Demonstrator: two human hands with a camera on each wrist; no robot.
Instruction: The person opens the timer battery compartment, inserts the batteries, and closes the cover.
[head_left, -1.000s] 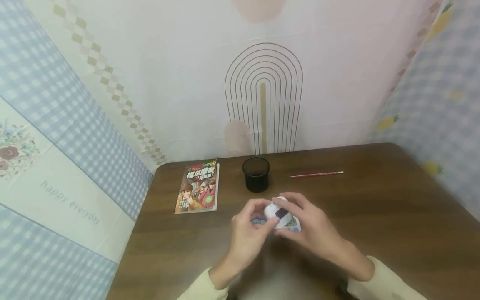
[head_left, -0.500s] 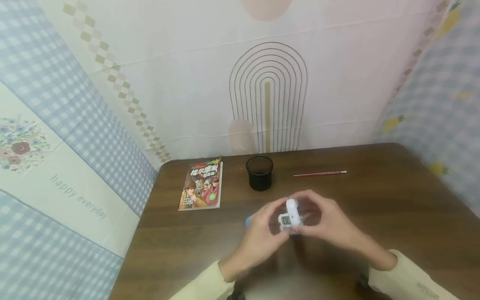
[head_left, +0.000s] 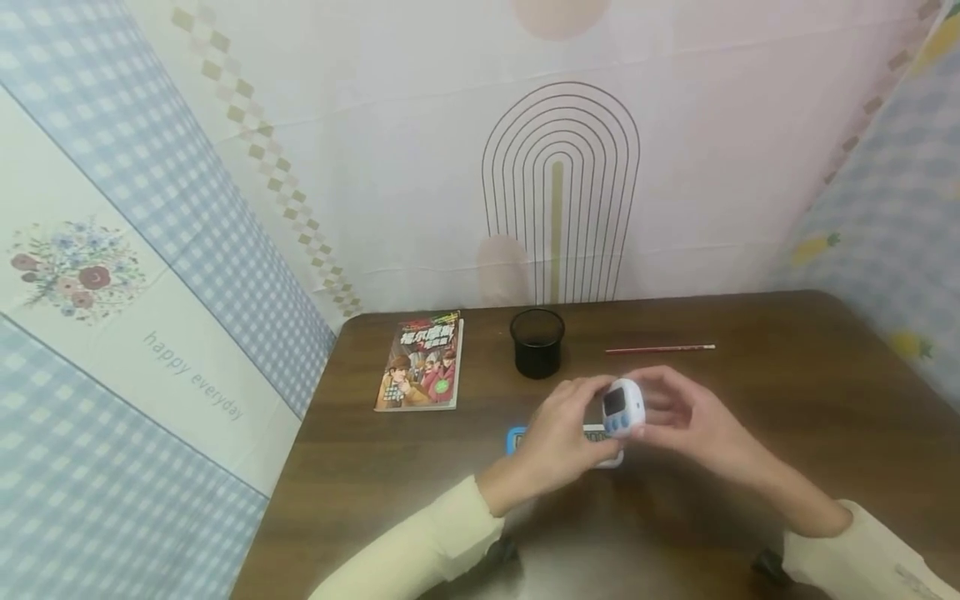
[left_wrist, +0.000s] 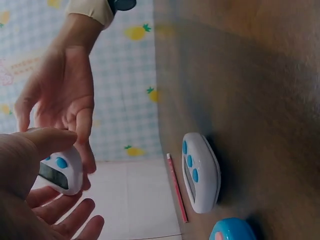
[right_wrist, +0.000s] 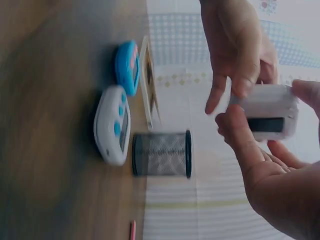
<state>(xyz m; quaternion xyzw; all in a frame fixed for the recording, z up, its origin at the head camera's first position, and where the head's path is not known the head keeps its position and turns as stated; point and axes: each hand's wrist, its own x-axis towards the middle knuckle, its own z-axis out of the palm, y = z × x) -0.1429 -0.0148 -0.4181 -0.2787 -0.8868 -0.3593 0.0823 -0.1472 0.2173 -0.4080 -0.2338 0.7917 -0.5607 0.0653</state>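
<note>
A small white digital timer (head_left: 632, 408) with blue buttons and a dark screen is held up above the table between both hands. My right hand (head_left: 701, 429) grips its right side with thumb and fingers. From the other side my left hand (head_left: 551, 437) pinches it, its thumb across it in the left wrist view. A larger white timer (left_wrist: 204, 172) with blue buttons lies on the table below, partly hidden behind my left hand in the head view. Beside that is a blue timer (right_wrist: 126, 67), of which the head view shows only one end.
A comic-covered book (head_left: 420, 367) lies at the back left of the brown table (head_left: 360, 500). A black mesh pen holder (head_left: 537, 354) stands at the back middle. To its right lies a red pencil (head_left: 660, 349). Patterned cloth hangs behind and at both sides.
The held timer has turned from edge-on, so its screen and buttons now show. Both hands have shifted right in the head view, uncovering more of the timers on the table.
</note>
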